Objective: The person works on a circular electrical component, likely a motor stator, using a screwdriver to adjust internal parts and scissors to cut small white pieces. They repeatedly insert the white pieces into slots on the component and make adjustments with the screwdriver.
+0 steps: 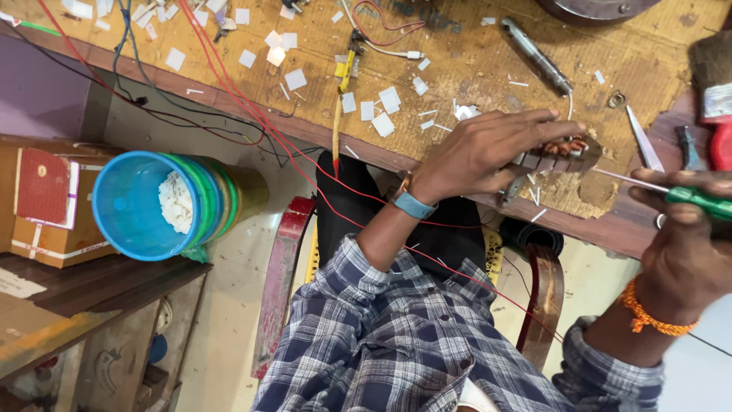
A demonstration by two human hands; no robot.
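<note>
While the worktop spreads wide under scattered paper scraps, the left hand lies cupped over a wound motor stator at its near edge. Just right of it, the right hand grips a green-handled screwdriver, shaft pointing left at the stator.

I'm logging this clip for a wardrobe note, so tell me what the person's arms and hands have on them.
Both arms wear a blue, grey and white plaid shirt with the sleeves rolled up to about the elbow. The left hand has a light blue band at its wrist. The right hand has an orange cord bracelet at its wrist. No gloves and no visible rings.
</note>
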